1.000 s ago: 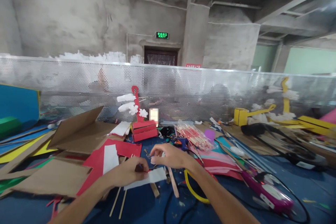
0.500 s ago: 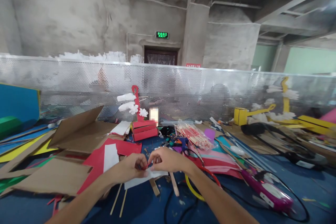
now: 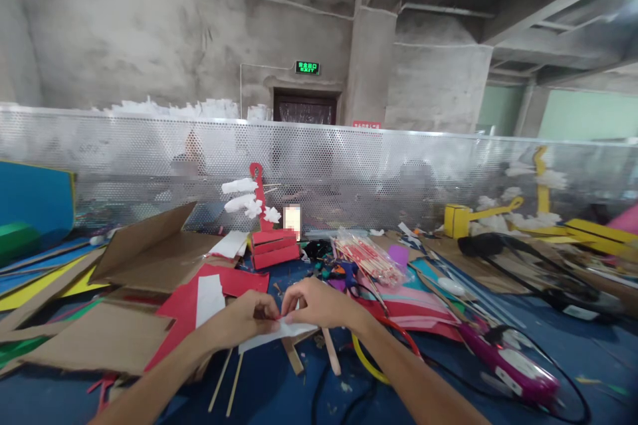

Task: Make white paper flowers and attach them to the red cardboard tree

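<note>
Both of my hands meet over a strip of white paper point(image 3: 266, 339) near the middle of the blue table. My left hand point(image 3: 246, 319) pinches the strip from its left side, fingers curled. Close beside it, my right hand point(image 3: 319, 305) is bent over with its fingertips closed on the same paper. What lies right between the fingertips is partly hidden. Two thin wooden sticks point(image 3: 234, 385) poke out below the paper. A flat wooden piece point(image 3: 293, 355) and a rounded wooden stick point(image 3: 331, 353) lie just under my right hand.
Red sheet point(image 3: 179, 319) and brown cardboard point(image 3: 100, 339) cover the left side. A red box-shaped piece point(image 3: 274, 249) stands ahead, before a perforated metal screen point(image 3: 323, 172). Bagged sticks point(image 3: 371, 255), a purple glue gun point(image 3: 508, 362) and its black cable lie on the right.
My fingertips have shifted slightly on the paper and are closer together. A small red bit seen between them before is now mostly hidden. Everything else stays in place.
</note>
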A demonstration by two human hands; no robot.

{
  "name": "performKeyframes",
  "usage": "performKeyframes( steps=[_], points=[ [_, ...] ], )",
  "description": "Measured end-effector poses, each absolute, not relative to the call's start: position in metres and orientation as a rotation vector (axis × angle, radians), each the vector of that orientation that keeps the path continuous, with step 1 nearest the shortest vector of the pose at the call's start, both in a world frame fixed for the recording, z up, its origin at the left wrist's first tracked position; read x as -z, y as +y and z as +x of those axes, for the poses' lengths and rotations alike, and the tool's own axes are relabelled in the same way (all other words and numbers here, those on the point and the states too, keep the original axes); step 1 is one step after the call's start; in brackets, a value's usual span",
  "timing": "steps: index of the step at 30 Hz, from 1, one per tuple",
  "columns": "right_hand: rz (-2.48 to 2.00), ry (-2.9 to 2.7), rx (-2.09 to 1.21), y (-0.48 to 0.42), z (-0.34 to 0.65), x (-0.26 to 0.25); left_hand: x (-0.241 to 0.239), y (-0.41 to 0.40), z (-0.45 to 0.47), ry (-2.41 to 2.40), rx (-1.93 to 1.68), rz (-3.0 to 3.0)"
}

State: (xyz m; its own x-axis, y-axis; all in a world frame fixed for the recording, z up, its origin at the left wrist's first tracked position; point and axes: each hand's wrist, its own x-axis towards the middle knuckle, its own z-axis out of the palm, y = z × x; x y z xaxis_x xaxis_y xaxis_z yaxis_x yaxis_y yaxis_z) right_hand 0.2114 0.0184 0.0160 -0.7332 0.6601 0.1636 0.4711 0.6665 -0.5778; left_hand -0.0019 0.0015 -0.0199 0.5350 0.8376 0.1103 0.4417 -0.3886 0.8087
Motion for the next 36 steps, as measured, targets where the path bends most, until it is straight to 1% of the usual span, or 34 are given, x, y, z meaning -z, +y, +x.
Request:
performKeyframes(
  steps=[16,23,30,36],
  points=[
    [-0.890,-2.441,-0.756,0.024,0.209,-0.006,0.018,0.005,-0.001,1.034,-0.798,2.029],
    [-0.919,-2.348,-0.891,0.028,0.209,0.001,0.017,0.006,-0.002,1.035,-0.831,2.060],
    [-0.907,-2.287,-0.790,0.022,0.209,-0.013,0.008,0.002,-0.002,1.087,-0.881,2.097],
    [-0.796,-2.305,-0.814,0.017,0.208,-0.019,0.004,-0.005,0.003,1.092,-0.817,2.149]
  ],
)
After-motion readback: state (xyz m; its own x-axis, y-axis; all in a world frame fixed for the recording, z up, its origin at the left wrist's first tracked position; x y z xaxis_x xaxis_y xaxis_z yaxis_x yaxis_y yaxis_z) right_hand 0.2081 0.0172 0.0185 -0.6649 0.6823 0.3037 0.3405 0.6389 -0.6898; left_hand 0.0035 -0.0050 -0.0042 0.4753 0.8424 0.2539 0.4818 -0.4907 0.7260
